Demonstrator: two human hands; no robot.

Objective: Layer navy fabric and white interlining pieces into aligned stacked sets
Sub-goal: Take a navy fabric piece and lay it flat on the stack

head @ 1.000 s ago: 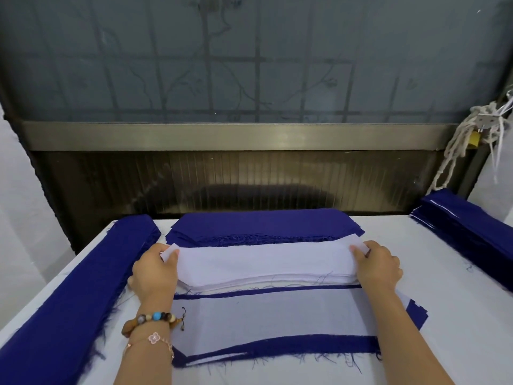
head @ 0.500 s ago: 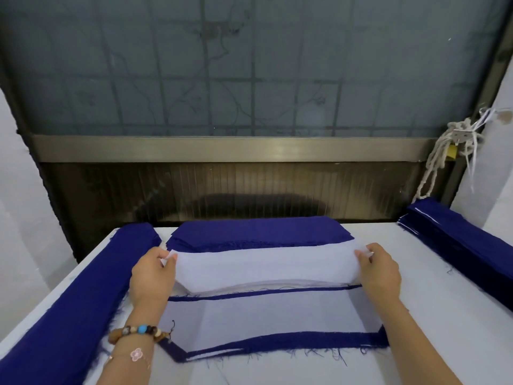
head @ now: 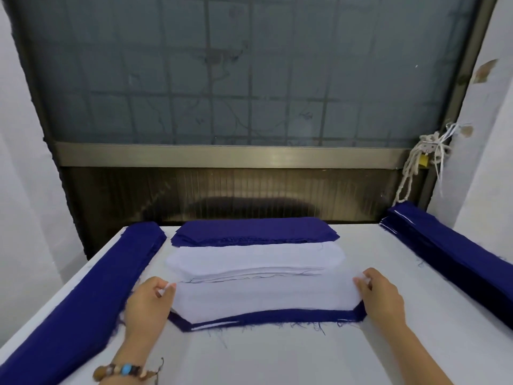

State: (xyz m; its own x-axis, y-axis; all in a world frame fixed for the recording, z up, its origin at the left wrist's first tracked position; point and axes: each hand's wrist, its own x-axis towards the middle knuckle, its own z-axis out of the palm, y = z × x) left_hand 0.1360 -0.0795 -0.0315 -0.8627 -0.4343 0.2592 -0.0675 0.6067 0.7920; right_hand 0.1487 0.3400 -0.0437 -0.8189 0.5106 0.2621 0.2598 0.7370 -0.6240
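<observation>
On the table (head: 277, 357), just in front of the white stack (head: 255, 259) with a navy stack (head: 255, 232) behind it: laying one white sheet (head: 263, 298) over a navy piece (head: 263, 315), leaving a navy rim nearside. Pinched at either end between thumb and fingertips of left hand (head: 147, 304) and right hand (head: 380, 295). Next, likely: lower flat, square within the rim, let go.

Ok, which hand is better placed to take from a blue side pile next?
Probably left: the left hand lies beside the left pile, while bare table separates the right hand from the right pile. Both pinch the white sheet.
</observation>
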